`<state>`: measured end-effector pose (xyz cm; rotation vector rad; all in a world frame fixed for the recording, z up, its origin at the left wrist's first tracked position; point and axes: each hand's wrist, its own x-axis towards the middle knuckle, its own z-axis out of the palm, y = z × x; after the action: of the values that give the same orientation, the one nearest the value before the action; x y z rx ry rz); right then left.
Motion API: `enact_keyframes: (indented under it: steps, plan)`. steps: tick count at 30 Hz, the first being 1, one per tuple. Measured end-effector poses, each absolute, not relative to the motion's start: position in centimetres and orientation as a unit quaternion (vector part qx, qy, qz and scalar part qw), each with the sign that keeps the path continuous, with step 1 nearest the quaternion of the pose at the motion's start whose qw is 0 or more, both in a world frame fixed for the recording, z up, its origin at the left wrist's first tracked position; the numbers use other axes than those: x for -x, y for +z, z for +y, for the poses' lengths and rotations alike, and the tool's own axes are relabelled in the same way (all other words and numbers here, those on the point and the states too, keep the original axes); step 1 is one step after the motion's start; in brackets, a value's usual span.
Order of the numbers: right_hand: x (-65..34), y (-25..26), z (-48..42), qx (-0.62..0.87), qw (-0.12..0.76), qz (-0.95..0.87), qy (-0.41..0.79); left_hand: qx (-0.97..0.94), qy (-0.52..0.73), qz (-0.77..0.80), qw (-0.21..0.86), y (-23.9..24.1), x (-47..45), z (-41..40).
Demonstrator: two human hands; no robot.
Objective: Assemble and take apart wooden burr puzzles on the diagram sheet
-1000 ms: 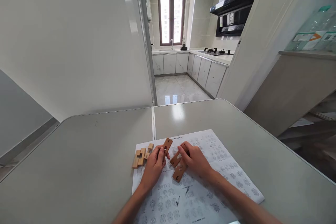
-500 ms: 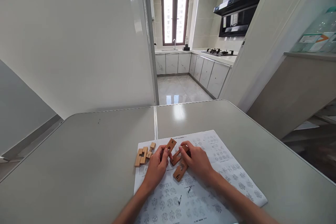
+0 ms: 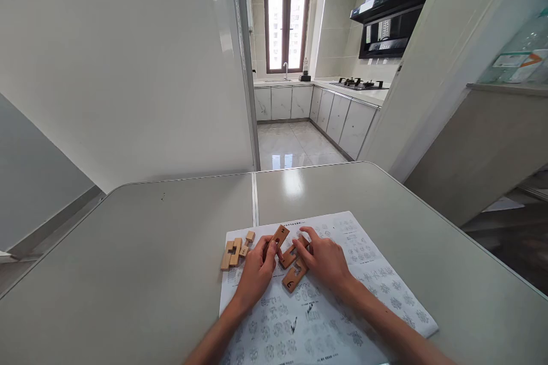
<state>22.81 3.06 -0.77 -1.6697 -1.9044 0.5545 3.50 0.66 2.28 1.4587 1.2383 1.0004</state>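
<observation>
My left hand (image 3: 256, 267) pinches a flat wooden puzzle piece (image 3: 279, 235) marked with a 2, tilted up off the printed sheet (image 3: 325, 313). My right hand (image 3: 326, 259) grips a second notched wooden piece (image 3: 290, 255) right beside it, the two pieces touching near their ends. A third wooden piece (image 3: 293, 278), marked with a black letter, lies flat on the sheet just under my right hand. A small cluster of lighter wooden pieces (image 3: 234, 250) sits on the sheet's left edge, apart from both hands.
The sheet lies on a grey table (image 3: 128, 251) with a seam (image 3: 254, 199) down its middle. A white wall stands beyond the left half. A kitchen doorway opens ahead, and a counter (image 3: 492, 142) rises to the right.
Both hands have drawn slightly closer together, bringing the two held pieces into contact. The camera view has shifted a little to the left; the other pieces stay in place.
</observation>
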Motion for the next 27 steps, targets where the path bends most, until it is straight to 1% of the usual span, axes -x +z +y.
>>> enact_keyframes:
  steps: [3,7,12,15,17,22,27]
  plan:
    - [-22.9,-1.0,3.2,0.621,0.279,-0.698,0.223,-0.594,0.41,0.505,0.474,2.3,-3.5,0.6]
    - [-23.3,-0.7,3.5,0.599,0.322,-0.673,0.291,-0.589,0.413,0.507,0.475,2.5,-3.6,0.7]
    - [-23.8,-0.1,4.0,0.517,0.413,-0.613,0.431,-0.578,0.427,0.497,0.487,2.3,-3.7,0.8]
    - [-23.8,0.2,4.1,0.474,0.435,-0.554,0.528,-0.564,0.433,0.503,0.491,2.0,-3.5,0.9]
    - [-23.8,0.2,4.2,0.455,0.445,-0.528,0.562,-0.555,0.434,0.511,0.492,1.9,-3.4,0.9]
    - [-23.6,0.4,4.0,0.427,0.452,-0.524,0.582,-0.555,0.46,0.515,0.464,1.9,-3.3,0.9]
    - [-23.2,0.2,3.4,0.416,0.458,-0.549,0.561,-0.555,0.464,0.528,0.444,1.6,-3.1,1.0]
